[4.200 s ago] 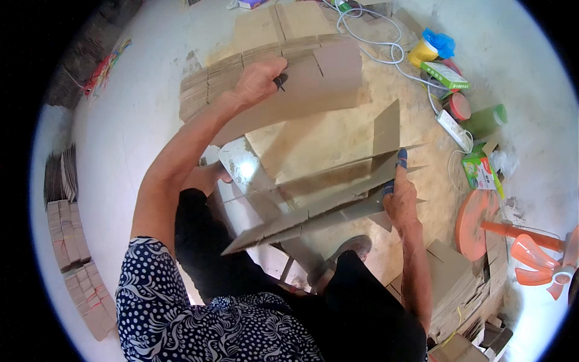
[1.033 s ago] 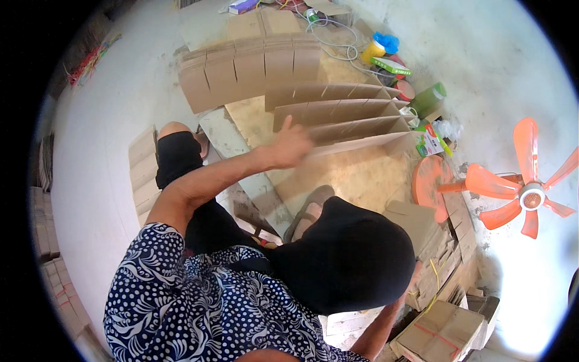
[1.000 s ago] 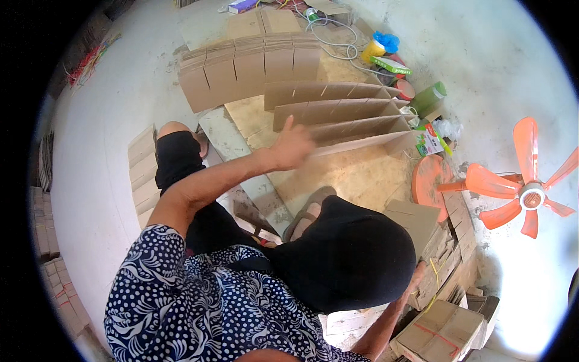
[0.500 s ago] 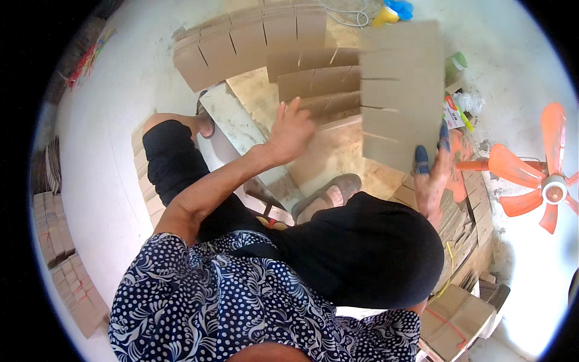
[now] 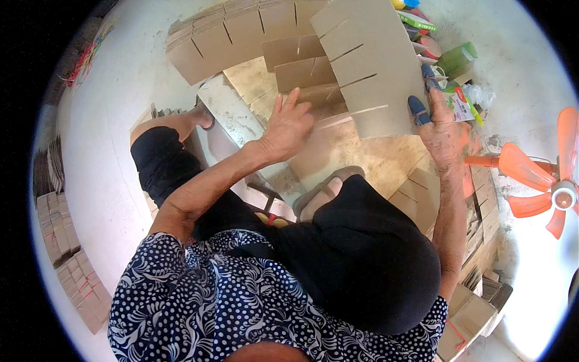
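Note:
My right hand [image 5: 437,120], with blue covers on two fingertips, grips the right edge of a large slotted cardboard sheet [image 5: 362,66]. The sheet is tilted, its slots running in from the left side. Below and left of it, slotted cardboard strips [image 5: 304,72] stand on edge in rows. A strip's pale edge crosses the sheet's lower part; whether it sits in a slot I cannot tell. My left hand [image 5: 289,123] is open beside the strips' near left end, fingers raised and partly spread. It holds nothing; whether its fingertips touch a strip is unclear.
A long row of stacked slotted cardboard [image 5: 241,30] stands at the back. A pale worn bench [image 5: 232,111] lies between my legs. On the right are an orange fan [image 5: 543,175], a green container [image 5: 456,59] and more cardboard pieces [image 5: 416,193]. Tied cardboard bundles [image 5: 78,283] stand far left.
My right hand has moved the sheet left and tilted it, its lower end now over the standing strips. The left hand has stayed nearly in place. The view has shifted slightly.

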The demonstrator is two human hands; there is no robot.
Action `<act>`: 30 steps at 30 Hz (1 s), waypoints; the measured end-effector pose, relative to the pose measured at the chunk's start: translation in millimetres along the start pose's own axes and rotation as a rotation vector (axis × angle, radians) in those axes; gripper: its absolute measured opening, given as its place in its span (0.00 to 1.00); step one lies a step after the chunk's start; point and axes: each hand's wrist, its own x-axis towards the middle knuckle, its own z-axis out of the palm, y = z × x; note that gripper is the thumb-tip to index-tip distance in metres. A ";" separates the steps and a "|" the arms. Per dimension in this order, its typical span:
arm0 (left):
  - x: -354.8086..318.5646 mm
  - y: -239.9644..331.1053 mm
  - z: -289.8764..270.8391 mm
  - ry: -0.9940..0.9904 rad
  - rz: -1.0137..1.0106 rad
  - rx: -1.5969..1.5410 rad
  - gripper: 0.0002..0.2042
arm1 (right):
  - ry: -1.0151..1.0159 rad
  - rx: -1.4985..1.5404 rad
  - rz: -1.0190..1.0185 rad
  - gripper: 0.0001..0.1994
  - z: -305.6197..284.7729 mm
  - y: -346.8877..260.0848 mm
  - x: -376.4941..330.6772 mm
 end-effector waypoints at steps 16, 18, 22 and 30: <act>-14.7 4.7 -2.4 -0.005 0.039 0.006 0.10 | -0.031 0.055 0.034 0.26 12.0 12.2 -12.8; -15.7 3.0 0.9 0.040 0.043 0.018 0.10 | -0.033 0.024 0.021 0.27 12.2 13.8 -13.3; -12.1 5.1 -4.0 -0.020 -0.010 0.004 0.10 | 0.018 -0.020 -0.075 0.28 7.8 3.0 -15.3; -12.3 0.9 1.0 0.004 0.017 0.014 0.09 | -0.031 0.058 -0.003 0.23 15.1 5.0 -11.9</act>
